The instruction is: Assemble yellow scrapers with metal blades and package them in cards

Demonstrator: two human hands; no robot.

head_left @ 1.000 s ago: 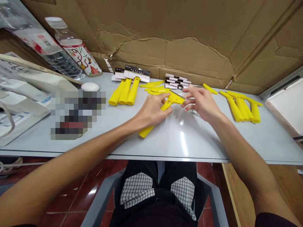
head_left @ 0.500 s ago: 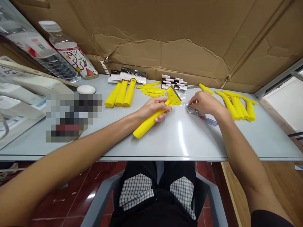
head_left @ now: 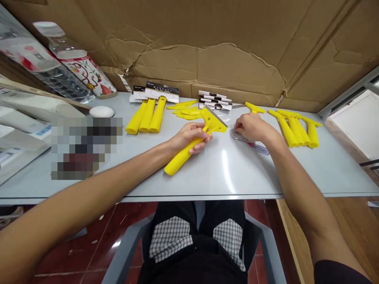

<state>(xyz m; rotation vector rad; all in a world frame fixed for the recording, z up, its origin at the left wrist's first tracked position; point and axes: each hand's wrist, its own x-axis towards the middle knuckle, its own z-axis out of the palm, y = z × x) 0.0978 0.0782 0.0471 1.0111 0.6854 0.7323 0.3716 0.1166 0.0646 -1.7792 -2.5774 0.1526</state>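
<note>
My left hand [head_left: 194, 139] is wrapped round the handle of a yellow scraper [head_left: 180, 157], held tilted above the table. The scraper's wide head points up and to the right, with a grey blade edge along it and small holes in its face. My right hand [head_left: 250, 127] reaches down to a small heap of metal screws [head_left: 239, 136], fingers bent together at its far side. What the fingertips pinch, if anything, is hidden. A screwdriver [head_left: 260, 148] with a clear handle and a red part lies beside the heap, under my right wrist.
Several yellow scraper handles [head_left: 296, 128] lie at the right. At the left are carded scrapers [head_left: 148, 114], flat yellow pieces [head_left: 188, 112] and black-and-white sleeves [head_left: 214, 101]. Bottles [head_left: 84, 67] and a white mouse [head_left: 101, 112] stand further left. Cardboard [head_left: 222, 31] closes off the back.
The scraper in my left hand has turned, so more of its head's face shows. My right hand has come lower over the screws. The view has shifted slightly.
</note>
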